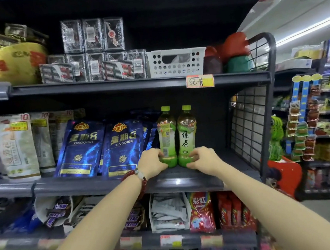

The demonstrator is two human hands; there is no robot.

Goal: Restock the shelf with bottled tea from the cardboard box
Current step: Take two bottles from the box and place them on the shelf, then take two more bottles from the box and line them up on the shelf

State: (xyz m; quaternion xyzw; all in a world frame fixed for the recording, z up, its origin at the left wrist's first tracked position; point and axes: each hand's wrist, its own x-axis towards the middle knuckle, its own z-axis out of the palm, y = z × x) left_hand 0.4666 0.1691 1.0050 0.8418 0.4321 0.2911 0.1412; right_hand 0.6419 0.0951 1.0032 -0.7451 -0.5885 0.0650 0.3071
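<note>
Two green tea bottles with green caps stand upright side by side on the middle shelf (186, 180). My left hand (151, 163) grips the base of the left bottle (166, 132), whose label faces away. My right hand (203, 158) grips the base of the right bottle (186, 131), whose label with Chinese characters faces me. Both bottles touch each other. A red bead bracelet sits on my left wrist. The cardboard box is not in view.
Blue snack bags (121, 147) lean just left of the bottles. Bare shelf space runs right of the bottles up to a wire mesh side panel (249, 124). A white perforated basket (175, 61) sits on the shelf above. Candy packs (201, 210) fill the shelf below.
</note>
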